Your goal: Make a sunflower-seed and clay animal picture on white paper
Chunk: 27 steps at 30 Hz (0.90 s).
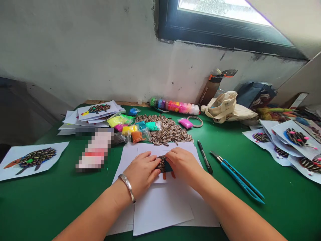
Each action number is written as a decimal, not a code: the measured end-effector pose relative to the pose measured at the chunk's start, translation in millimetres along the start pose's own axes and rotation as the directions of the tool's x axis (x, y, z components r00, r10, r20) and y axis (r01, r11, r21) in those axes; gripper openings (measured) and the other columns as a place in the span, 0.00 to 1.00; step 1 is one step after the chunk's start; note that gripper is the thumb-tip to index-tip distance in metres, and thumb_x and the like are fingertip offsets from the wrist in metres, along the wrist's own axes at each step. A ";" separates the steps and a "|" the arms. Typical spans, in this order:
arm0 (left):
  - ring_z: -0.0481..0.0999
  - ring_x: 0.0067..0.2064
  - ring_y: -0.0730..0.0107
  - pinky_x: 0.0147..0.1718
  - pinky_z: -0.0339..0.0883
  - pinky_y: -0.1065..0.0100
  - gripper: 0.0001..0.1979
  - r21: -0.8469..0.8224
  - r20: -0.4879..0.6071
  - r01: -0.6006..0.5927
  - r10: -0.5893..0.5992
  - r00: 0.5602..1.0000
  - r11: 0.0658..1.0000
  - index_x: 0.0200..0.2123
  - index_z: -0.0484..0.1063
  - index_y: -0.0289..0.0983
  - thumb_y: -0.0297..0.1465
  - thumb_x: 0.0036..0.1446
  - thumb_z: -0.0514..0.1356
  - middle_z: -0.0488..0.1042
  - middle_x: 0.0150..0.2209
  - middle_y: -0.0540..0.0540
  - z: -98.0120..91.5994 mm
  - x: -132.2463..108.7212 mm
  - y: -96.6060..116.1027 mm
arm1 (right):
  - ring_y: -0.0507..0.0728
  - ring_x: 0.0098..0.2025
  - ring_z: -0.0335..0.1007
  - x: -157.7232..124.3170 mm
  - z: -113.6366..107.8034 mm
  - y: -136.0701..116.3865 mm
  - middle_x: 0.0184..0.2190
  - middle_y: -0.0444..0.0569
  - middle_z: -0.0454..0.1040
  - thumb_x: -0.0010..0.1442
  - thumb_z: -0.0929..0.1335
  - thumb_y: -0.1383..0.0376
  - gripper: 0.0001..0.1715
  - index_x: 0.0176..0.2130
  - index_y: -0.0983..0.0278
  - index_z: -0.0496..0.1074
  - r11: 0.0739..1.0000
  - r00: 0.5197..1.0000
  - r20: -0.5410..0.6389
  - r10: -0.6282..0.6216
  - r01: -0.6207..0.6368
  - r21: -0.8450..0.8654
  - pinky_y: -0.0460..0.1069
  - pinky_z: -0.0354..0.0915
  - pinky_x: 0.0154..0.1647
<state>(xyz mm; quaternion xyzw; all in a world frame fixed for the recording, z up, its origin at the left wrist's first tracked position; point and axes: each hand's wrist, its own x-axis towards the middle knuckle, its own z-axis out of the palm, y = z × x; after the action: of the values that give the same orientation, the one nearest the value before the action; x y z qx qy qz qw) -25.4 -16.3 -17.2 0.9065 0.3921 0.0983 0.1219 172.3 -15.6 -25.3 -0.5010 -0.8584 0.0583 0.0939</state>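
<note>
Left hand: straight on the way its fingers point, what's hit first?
Left hand would first meet the blue piece with striped seeds, right at its fingertips, then probably the right hand just beyond. Height above the paper is hard to judge.

Silver bangle (pixel 128 188) on left wrist (pixel 122 191)

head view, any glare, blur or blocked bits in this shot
Head view: glare whitens the glass of the dark-framed window; head view: coarse pixel blocks obscure a pink-and-white patch on the green tabletop; head view: the silver metal bracelet behind the left hand catches bright highlights; head view: that hand shows no obvious motion blur.
</note>
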 end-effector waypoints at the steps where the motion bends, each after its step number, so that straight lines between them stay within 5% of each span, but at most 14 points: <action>1: 0.69 0.51 0.53 0.53 0.63 0.53 0.12 0.001 0.004 0.001 -0.001 1.000 1.000 0.45 0.73 0.36 0.29 0.60 0.54 0.75 0.47 0.43 0.0 -0.3 0.2 | 0.53 0.30 0.62 0.0 0.7 -0.3 0.24 0.44 0.70 0.58 0.68 0.68 0.09 0.26 0.63 0.69 1.000 1.000 -0.006 -0.003 0.003 0.001 0.47 0.51 0.30; 11: 0.69 0.49 0.54 0.51 0.64 0.53 0.11 -0.033 -0.028 -0.012 0.011 1.000 0.999 0.42 0.74 0.36 0.30 0.59 0.54 0.76 0.45 0.42 -1.4 0.1 1.3 | 0.53 0.34 0.65 -3.7 -12.6 -3.0 0.31 0.48 0.71 0.61 0.64 0.68 0.11 0.29 0.63 0.73 0.991 0.989 -0.065 0.131 -0.130 0.016 0.47 0.53 0.31; 27: 0.70 0.50 0.54 0.53 0.63 0.54 0.11 -0.012 -0.029 0.003 -0.004 1.000 1.000 0.43 0.74 0.37 0.29 0.58 0.56 0.76 0.45 0.43 -1.3 -0.2 1.5 | 0.52 0.28 0.61 -1.1 -4.4 -1.2 0.24 0.45 0.68 0.58 0.66 0.72 0.14 0.22 0.63 0.70 0.996 0.996 -0.002 0.094 -0.094 -0.004 0.47 0.49 0.27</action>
<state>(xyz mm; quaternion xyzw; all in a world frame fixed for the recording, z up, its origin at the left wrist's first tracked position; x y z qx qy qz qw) -24.8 -17.2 -15.5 0.9036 0.3947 0.1135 0.1216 172.8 -17.1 -20.8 -0.5413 -0.8337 0.0603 0.0909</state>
